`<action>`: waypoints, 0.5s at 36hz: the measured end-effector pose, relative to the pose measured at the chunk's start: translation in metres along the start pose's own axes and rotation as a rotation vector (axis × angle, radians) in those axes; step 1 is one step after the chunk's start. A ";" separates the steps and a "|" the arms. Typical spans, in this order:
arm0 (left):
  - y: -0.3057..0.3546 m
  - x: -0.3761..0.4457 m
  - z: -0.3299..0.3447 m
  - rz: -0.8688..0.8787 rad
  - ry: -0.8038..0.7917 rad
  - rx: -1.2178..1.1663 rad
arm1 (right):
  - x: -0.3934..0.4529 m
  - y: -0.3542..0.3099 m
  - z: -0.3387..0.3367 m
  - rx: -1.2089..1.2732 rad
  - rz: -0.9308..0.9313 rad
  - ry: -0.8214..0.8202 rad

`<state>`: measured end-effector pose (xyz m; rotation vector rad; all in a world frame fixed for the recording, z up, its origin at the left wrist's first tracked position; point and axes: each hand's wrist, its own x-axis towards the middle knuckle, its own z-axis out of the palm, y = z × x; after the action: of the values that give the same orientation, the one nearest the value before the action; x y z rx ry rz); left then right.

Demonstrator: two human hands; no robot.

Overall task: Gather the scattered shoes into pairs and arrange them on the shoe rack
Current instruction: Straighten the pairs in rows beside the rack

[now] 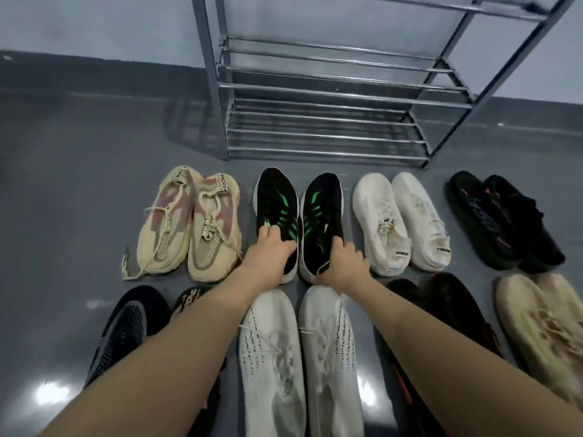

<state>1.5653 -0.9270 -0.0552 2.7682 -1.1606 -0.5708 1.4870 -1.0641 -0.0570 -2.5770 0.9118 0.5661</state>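
**Both hands on the black-and-green pair**

My left hand (273, 251) curls its fingers into the collar of the left black knit shoe (276, 200), and my right hand (342, 261) grips the heel end of the right black knit shoe (323, 203) the same way. The two sit side by side on the floor (79, 184), toes pointing at the rack, their dark mesh uppers crossed by bright green stripes over white soles.

To their left lies a beige pair (189, 225) of open-weave mesh with faded pink panels and loose cord laces trailing out. To their right stands a white knit pair (400, 222), smooth and rounded, then a black pair (504, 219) with orange marks.

Nearer me, under my forearms, are a white pair (299, 357) with small black lettering along the sides, a black dotted-mesh shoe (126, 329) on the left, a dark pair (441, 310) and a cream shoe (542, 326) on the right.

The shoe rack (331, 93), shiny metal tubes in tiers, stands against the pale wall just beyond the front row. The floor is glossy grey.
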 end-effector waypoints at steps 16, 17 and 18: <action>-0.004 -0.033 -0.039 0.050 0.258 0.167 | -0.016 -0.023 0.022 0.147 -0.127 0.220; -0.008 -0.035 -0.041 0.047 0.266 0.169 | -0.017 -0.024 0.021 0.121 -0.140 0.232; -0.013 -0.036 -0.044 0.047 0.272 0.170 | -0.018 -0.024 0.021 0.095 -0.160 0.239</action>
<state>1.5667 -0.8951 -0.0064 2.8307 -1.2565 -0.0879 1.4843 -1.0276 -0.0623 -2.6373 0.7738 0.1690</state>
